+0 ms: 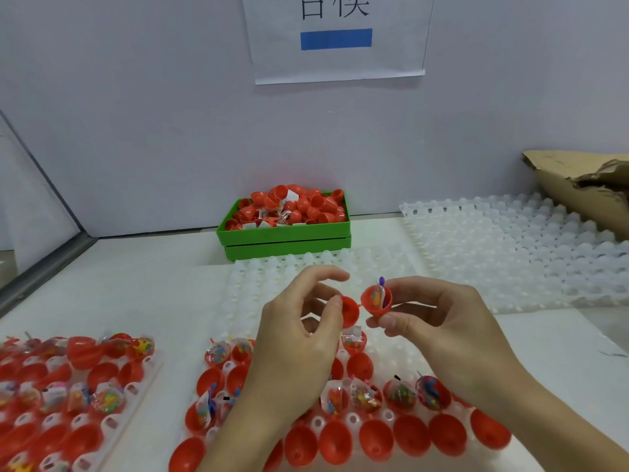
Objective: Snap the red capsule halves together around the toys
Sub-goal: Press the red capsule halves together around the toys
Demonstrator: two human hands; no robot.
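Capsule halves hang apart, empty one pinched by left hand, toy-filled one by right hand.

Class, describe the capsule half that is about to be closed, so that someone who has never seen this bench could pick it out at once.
Start at the green bin against the back wall, then come forward to the two hands raised above the white tray. The right hand pinches a red half. Unlike the halves seated in the tray, it is held in the air, with a toy packet and a purple tip sticking out.
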